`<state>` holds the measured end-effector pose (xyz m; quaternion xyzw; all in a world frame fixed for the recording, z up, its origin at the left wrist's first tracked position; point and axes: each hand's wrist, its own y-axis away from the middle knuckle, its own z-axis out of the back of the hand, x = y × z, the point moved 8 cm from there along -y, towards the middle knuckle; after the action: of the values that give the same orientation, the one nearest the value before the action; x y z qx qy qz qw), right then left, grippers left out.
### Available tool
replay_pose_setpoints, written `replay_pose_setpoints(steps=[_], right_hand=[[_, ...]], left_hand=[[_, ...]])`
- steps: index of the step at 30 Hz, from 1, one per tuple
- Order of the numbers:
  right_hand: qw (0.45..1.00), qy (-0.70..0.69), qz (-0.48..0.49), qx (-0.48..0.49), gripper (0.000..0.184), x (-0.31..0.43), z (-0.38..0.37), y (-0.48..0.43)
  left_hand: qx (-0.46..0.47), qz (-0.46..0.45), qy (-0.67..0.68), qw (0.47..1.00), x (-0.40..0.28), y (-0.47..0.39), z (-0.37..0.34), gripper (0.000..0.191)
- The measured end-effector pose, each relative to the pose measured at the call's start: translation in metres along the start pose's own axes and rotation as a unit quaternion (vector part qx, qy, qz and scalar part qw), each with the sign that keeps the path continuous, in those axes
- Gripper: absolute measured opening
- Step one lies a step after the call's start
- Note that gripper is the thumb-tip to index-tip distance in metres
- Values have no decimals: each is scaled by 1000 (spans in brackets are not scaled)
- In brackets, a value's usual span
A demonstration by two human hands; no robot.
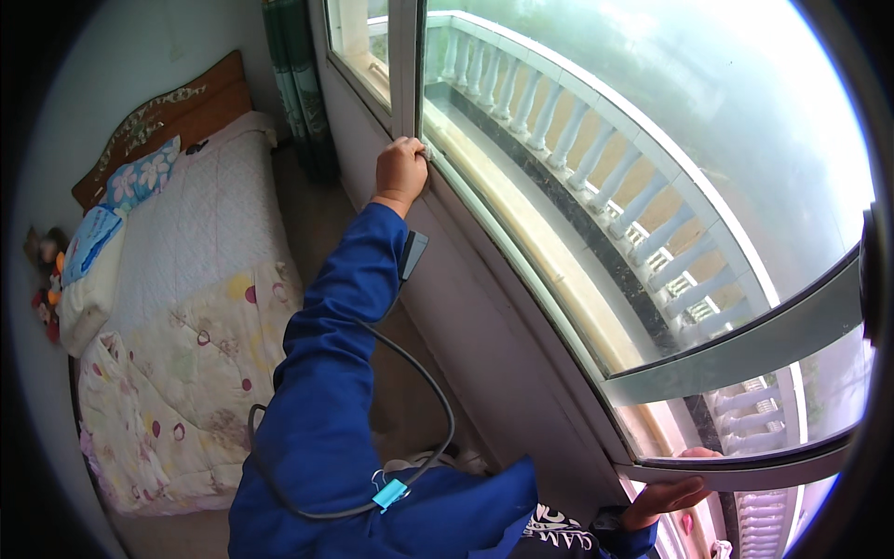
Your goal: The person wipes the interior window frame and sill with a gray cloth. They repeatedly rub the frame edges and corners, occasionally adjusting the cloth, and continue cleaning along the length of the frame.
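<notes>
A sliding window sash [517, 244] with a glass pane stands at the right. At its inner corner by the upright frame, my left hand [401, 171] is closed around a small crumpled pale cloth [428, 151], most of which the fingers hide. Lower right, my right hand [667, 495] grips the metal edge [775, 474] of a sash, thumb on the near side and fingertips showing through the glass. Blue sleeves cover both arms. A grey cable [447, 398] loops over the left arm, fastened by a light-blue binder clip [391, 495].
A bed [209, 230] with a carved wooden headboard [160, 126] and a flowered quilt [181, 391] stands at the left. A green curtain [300, 91] hangs beside the window. Outside runs a white balustrade [580, 140]. A dark device [413, 256] sits beside the left forearm.
</notes>
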<state>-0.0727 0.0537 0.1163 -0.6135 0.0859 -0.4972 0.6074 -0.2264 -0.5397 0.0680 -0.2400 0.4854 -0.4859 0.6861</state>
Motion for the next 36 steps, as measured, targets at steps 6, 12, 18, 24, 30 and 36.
replay_pose_setpoints(steps=[6,12,18,24,30,36], right_hand=[[1000,-9,-5,-6,55,0,0,-1],[994,-102,-50,7,59,-25,4,10],[976,-216,-29,5,47,-28,0,12],[968,-249,-8,11,42,-19,-6,10],[966,-256,-29,-1,38,-17,-6,8],[952,-300,-59,16,28,-14,-9,5]], left_hand=[[84,-165,20,982,-69,40,15,8],[136,-264,44,954,-164,95,41,14],[130,-302,139,934,-274,167,74,15],[143,-362,172,905,-362,221,99,10],[157,-362,220,892,-411,257,110,11],[139,-347,298,878,-418,261,115,17]])
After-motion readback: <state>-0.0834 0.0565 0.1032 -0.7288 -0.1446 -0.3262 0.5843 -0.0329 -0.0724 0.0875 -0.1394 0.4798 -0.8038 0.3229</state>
